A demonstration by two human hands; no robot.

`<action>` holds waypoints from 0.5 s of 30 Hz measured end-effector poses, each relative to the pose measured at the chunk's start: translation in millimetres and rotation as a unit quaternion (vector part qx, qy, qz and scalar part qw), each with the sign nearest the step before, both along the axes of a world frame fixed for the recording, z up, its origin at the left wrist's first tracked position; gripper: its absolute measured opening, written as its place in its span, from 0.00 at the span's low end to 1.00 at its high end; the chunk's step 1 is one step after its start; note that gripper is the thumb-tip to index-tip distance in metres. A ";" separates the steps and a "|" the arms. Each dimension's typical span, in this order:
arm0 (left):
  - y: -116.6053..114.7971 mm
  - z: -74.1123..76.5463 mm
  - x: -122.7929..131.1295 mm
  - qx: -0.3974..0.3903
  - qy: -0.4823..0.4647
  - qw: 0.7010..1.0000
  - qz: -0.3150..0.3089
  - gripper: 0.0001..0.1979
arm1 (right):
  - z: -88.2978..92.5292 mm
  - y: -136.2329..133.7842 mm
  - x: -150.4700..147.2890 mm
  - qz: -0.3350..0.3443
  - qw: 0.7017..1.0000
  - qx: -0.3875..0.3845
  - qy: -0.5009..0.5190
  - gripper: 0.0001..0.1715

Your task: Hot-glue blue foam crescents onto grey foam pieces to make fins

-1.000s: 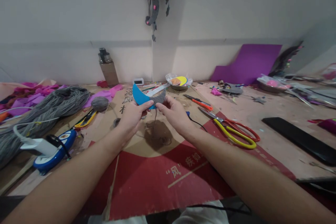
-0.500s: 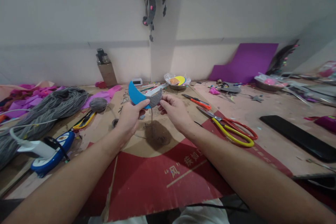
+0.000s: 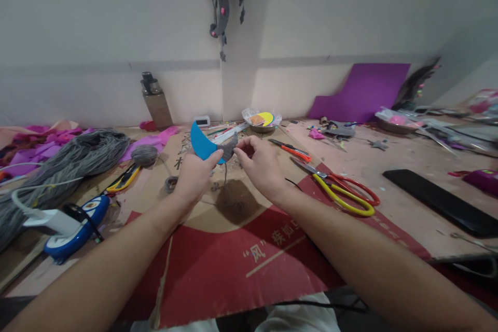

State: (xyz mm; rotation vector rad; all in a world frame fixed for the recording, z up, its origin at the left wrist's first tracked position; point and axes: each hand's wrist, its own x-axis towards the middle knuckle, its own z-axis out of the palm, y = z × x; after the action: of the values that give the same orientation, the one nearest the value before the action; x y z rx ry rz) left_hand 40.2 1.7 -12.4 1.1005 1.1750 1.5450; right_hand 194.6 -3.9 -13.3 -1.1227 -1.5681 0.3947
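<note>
A blue crescent is held up above the cardboard, its right part wrapped in grey yarn. My left hand pinches it near the middle, thumb on the edge where blue meets grey. The fingers of my right hand are pinched together at the grey tip on the right. A strand of grey yarn hangs down from the crescent toward the cardboard, over a dark shadow.
Right of my hands lie an orange cutter, scissors with red and yellow handles and a black case. At left are a yarn ball, grey yarn skeins, a yellow cutter and a blue power strip.
The right end of the crescent has turned slightly, and my right hand has shifted a little left and up with its fingers more curled. The view has shifted slightly.
</note>
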 end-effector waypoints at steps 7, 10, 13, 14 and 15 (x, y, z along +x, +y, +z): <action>-0.8 2.4 -0.5 0.051 0.079 0.995 -0.014 0.12 | 6.1 -4.0 -0.6 0.013 1.000 -0.004 -0.004 0.05; 2.8 3.9 2.8 0.023 -0.042 0.997 -0.068 0.10 | 6.2 -3.7 -1.8 0.030 0.999 -0.015 0.018 0.06; 7.4 5.5 2.6 -0.007 -0.119 0.990 -0.078 0.12 | 1.8 2.0 -2.0 0.043 0.997 -0.035 0.049 0.07; 9.2 5.6 1.4 -0.015 -0.131 0.989 -0.074 0.12 | 0.0 4.3 -1.7 0.044 0.996 -0.041 0.062 0.06; 11.2 5.4 -0.2 -0.021 -0.138 0.988 -0.068 0.13 | -1.6 6.4 -1.4 0.042 0.995 -0.045 0.075 0.06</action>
State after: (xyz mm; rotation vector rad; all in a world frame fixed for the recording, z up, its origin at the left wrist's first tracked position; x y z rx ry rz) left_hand 39.9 13.0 -7.0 0.8871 0.9209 1.5040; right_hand 193.1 2.5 -14.9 -1.0726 -1.4805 0.5974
